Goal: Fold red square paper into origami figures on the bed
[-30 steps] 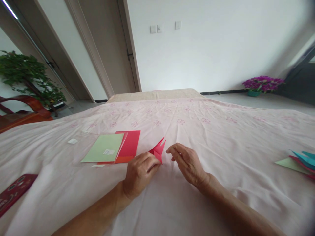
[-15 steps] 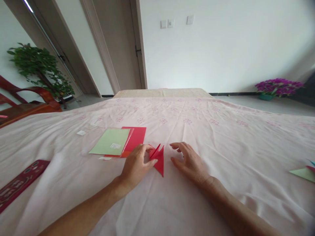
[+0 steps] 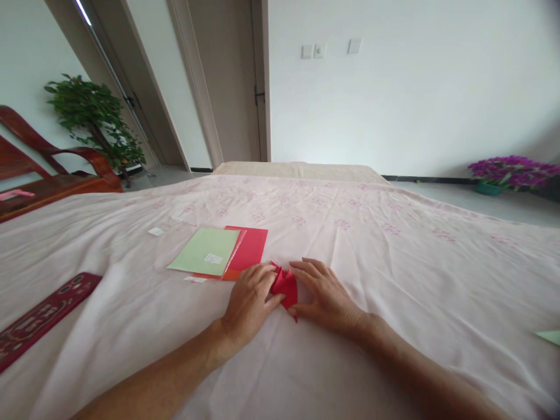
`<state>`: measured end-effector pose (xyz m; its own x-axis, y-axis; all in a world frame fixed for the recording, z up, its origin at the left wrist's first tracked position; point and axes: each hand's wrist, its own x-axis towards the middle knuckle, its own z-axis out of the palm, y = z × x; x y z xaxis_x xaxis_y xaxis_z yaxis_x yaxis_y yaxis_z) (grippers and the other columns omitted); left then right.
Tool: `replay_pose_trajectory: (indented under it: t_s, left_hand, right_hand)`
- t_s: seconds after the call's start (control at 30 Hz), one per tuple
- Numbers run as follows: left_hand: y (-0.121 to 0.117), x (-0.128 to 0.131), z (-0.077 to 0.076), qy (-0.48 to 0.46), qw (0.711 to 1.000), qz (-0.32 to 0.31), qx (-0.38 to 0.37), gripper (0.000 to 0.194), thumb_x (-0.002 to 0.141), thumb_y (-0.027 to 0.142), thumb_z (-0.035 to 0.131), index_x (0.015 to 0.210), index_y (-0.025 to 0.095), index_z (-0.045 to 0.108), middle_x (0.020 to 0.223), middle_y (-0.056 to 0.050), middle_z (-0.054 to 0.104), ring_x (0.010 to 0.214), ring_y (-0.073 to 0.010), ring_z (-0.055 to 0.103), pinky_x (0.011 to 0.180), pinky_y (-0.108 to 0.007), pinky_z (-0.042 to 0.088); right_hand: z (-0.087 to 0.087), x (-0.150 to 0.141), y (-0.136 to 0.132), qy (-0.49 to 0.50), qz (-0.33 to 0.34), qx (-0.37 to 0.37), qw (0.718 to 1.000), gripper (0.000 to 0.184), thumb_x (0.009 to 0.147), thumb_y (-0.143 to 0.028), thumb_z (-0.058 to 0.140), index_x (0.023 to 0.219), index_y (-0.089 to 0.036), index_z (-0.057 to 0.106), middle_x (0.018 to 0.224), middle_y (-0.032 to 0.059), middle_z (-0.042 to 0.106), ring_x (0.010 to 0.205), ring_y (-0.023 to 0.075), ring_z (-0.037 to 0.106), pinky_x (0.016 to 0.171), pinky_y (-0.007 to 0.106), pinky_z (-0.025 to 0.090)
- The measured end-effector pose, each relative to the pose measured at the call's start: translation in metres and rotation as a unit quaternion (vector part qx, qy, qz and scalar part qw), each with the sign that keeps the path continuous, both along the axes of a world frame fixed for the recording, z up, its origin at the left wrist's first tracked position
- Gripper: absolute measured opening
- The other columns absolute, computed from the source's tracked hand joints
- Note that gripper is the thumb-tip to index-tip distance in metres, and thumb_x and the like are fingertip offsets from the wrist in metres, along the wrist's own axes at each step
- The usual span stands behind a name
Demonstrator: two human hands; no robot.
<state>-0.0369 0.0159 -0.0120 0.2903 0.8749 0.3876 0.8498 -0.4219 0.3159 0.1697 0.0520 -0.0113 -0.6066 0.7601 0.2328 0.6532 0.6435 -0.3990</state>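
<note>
A small folded piece of red paper [image 3: 286, 287] lies on the pale pink cloth between my hands. My left hand [image 3: 251, 294] grips its left side, thumb low and fingers above. From the right, my right hand [image 3: 321, 294] has thumb and fingertips closed on the paper's right edge. Pointed flaps stand up at the top of the fold. Just beyond my left hand lie a pack of light green paper [image 3: 205, 248] in a clear sleeve and red sheets [image 3: 254, 245], with an orange edge showing beneath.
A dark red patterned box [image 3: 48, 315] rests at the left on the pink tablecloth [image 3: 394, 280]. The corner of a light green paper [image 3: 549, 336] shows at the right edge. A wooden chair [image 3: 96, 166] stands at the far left, and purple flowers [image 3: 511, 169] are on the floor at right.
My right hand has moved left from beside the folded red paper onto its right edge. My left hand keeps its hold. The whole view has shifted slightly, with the scene sliding right.
</note>
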Motion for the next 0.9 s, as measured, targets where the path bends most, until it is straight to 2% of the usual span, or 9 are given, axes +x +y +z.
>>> replay_pose_trajectory:
  t_s: [0.1, 0.27, 0.53, 0.67, 0.8, 0.9]
  left_hand:
    - [0.001, -0.002, -0.001, 0.036, 0.999, -0.001, -0.001, 0.042, 0.078, 0.026, 0.072, 0.116, 0.018, 0.056, 0.13, -0.009, 0.059, 0.124, -0.026, 0.049, 0.105, -0.043, 0.039]
    - [0.005, -0.007, -0.003, 0.105, 0.994, -0.005, -0.019, 0.055, 0.083, 0.037, 0.067, 0.131, 0.017, 0.05, 0.141, -0.01, 0.051, 0.133, -0.0266, 0.041, 0.11, -0.045, 0.034]
    - [0.009, -0.012, -0.004, 0.181, 0.983, -0.007, -0.041, 0.064, 0.091, 0.054, 0.046, 0.144, 0.019, 0.037, 0.151, -0.007, 0.038, 0.141, -0.0302, 0.027, 0.115, -0.053, 0.02]
    - [0.012, -0.013, -0.001, 0.199, 0.977, 0.007, -0.081, 0.076, 0.089, 0.062, 0.04, 0.148, 0.016, 0.029, 0.155, -0.01, 0.028, 0.144, -0.033, 0.018, 0.114, -0.057, 0.017]
    - [0.014, -0.013, 0.007, 0.205, 0.969, 0.028, -0.137, 0.087, 0.086, 0.069, 0.039, 0.149, 0.011, 0.025, 0.157, -0.014, 0.018, 0.145, -0.0345, 0.014, 0.113, -0.058, 0.018]
    - [0.015, -0.014, 0.009, 0.196, 0.969, 0.03, -0.149, 0.091, 0.083, 0.073, 0.037, 0.149, 0.012, 0.023, 0.157, -0.015, 0.016, 0.145, -0.0351, 0.012, 0.113, -0.059, 0.016]
  right_hand:
    - [-0.005, 0.001, 0.002, -0.012, 0.011, -0.004, 1.0, 0.079, 0.065, -0.05, 0.078, 0.135, -0.026, 0.05, 0.142, 0.0036, 0.049, 0.134, 0.0289, 0.033, 0.11, 0.045, 0.03]
    - [-0.008, 0.002, 0.003, -0.008, 0.017, 0.002, 1.0, 0.079, 0.065, -0.053, 0.077, 0.134, -0.026, 0.051, 0.141, 0.0047, 0.049, 0.134, 0.0293, 0.034, 0.11, 0.045, 0.03]
    - [-0.008, 0.003, 0.005, -0.008, 0.018, 0.002, 1.0, 0.072, 0.063, -0.055, 0.077, 0.128, -0.03, 0.057, 0.142, 0.0042, 0.048, 0.133, 0.0303, 0.034, 0.109, 0.046, 0.031]
    - [-0.006, 0.002, 0.004, -0.013, 0.011, -0.008, 1.0, 0.069, 0.065, -0.056, 0.075, 0.127, -0.03, 0.057, 0.144, 0.003, 0.046, 0.134, 0.0297, 0.032, 0.109, 0.046, 0.032]
    - [-0.007, 0.002, 0.003, -0.022, 0.015, -0.014, 1.0, 0.076, 0.065, -0.058, 0.074, 0.132, -0.03, 0.053, 0.145, 0.002, 0.043, 0.136, 0.029, 0.03, 0.11, 0.046, 0.03]
    - [-0.008, 0.003, 0.001, -0.027, 0.015, -0.015, 0.999, 0.079, 0.067, -0.058, 0.072, 0.136, -0.029, 0.048, 0.147, 0.0028, 0.041, 0.138, 0.029, 0.027, 0.112, 0.047, 0.026]
